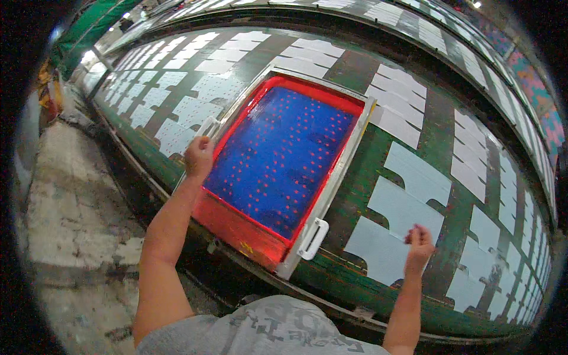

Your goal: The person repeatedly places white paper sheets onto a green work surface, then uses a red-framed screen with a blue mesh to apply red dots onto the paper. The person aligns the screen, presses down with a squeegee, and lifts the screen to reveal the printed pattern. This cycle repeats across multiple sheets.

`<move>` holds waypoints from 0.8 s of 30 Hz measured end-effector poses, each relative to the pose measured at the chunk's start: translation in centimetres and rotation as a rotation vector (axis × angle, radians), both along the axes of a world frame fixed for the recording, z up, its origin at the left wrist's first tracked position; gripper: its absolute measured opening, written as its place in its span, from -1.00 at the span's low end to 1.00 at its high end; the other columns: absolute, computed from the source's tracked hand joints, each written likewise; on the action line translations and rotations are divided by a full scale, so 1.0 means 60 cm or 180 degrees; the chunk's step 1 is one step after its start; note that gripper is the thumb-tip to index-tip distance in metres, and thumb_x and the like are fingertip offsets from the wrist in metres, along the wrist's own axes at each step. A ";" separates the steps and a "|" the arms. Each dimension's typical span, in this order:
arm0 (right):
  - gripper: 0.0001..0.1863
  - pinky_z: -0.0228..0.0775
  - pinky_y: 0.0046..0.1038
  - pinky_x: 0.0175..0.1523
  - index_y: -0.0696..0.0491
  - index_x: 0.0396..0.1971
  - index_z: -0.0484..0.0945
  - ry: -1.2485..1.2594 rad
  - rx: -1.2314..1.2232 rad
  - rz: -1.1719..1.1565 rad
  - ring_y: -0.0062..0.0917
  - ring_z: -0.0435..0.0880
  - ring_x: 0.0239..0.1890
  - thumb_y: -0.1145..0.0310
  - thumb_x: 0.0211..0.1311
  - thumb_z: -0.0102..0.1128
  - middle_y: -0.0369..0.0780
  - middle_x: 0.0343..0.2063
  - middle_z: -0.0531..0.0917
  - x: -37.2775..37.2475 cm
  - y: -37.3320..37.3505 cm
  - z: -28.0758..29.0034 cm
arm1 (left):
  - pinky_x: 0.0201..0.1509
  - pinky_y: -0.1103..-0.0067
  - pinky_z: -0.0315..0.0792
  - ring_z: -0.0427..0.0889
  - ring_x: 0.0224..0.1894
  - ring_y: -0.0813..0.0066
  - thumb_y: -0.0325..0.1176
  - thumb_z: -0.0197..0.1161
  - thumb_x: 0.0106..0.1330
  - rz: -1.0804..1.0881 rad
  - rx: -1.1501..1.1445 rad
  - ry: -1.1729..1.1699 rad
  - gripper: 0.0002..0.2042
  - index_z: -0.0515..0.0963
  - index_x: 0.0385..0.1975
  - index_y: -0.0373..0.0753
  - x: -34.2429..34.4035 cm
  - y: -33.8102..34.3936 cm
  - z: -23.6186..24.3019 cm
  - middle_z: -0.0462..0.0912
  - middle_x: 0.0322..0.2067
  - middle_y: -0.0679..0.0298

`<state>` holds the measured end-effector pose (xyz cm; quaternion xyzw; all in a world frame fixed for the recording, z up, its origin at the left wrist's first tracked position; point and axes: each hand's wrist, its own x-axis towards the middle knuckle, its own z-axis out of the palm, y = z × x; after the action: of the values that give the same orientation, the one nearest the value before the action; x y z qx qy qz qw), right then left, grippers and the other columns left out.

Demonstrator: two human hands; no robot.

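Note:
A screen-printing frame (pixel 349 157) with a blue mesh (pixel 278 157) and small red dots lies tilted across the table. Bright red ink rims the mesh and pools in a wide band (pixel 248 228) at its near end. My left hand (pixel 199 158) is closed at the frame's left side, just below a white handle (pixel 207 126); I cannot make out whether its fingers grip anything. To the right, my right hand (pixel 419 251) hovers over pale blue cut fabric pieces (pixel 384 248), fingers curled together with reddish tips and nothing visible in them. A second white handle (pixel 313 239) on the frame's right side is untouched.
The long green table (pixel 343 207) carries rows of pale cut pieces. Those left of the frame (pixel 195 109) bear red dots; those at right look plain. Another table with pieces (pixel 414 32) runs behind. A concrete floor (pixel 83 195) lies along the left.

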<state>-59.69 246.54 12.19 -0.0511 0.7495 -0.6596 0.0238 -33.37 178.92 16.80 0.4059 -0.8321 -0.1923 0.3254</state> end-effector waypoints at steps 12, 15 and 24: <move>-0.35 0.51 -0.35 0.36 0.22 0.59 0.25 -0.1183 -0.0045 0.0260 -0.41 0.68 0.20 0.52 0.58 0.16 -0.06 0.23 0.66 0.352 -0.363 0.032 | 0.21 0.23 0.62 0.81 0.05 -0.08 -0.04 0.42 0.44 -0.0481 0.0478 -0.0076 -0.49 0.69 0.15 -0.37 0.013 -0.302 -0.174 0.83 -0.01 -0.09; -0.34 0.57 -0.42 0.20 0.25 0.60 0.22 -0.1196 -0.0067 0.0140 -0.51 0.71 0.05 0.47 0.61 0.17 -0.14 0.08 0.70 0.358 -0.384 0.049 | 0.16 0.22 0.62 0.81 0.02 -0.11 -0.05 0.42 0.44 -0.0381 0.0868 -0.0212 -0.55 0.73 0.07 -0.35 0.009 -0.310 -0.185 0.82 -0.03 -0.13; -0.26 0.61 -0.41 0.14 0.21 0.65 0.14 -0.1290 -0.0360 -0.0144 -0.53 0.72 -0.02 0.34 0.64 0.22 -0.17 0.08 0.70 0.365 -0.430 0.084 | -0.06 0.04 0.57 0.77 -0.20 -0.21 -0.01 0.36 0.50 -0.0233 0.0450 -0.0038 -0.57 0.72 -0.19 -0.37 0.000 -0.308 -0.210 0.78 -0.28 -0.15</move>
<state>-37.81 220.76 17.21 0.0981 0.6921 -0.6978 0.1564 -33.39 160.47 4.20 0.3983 -0.8327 -0.2598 0.2836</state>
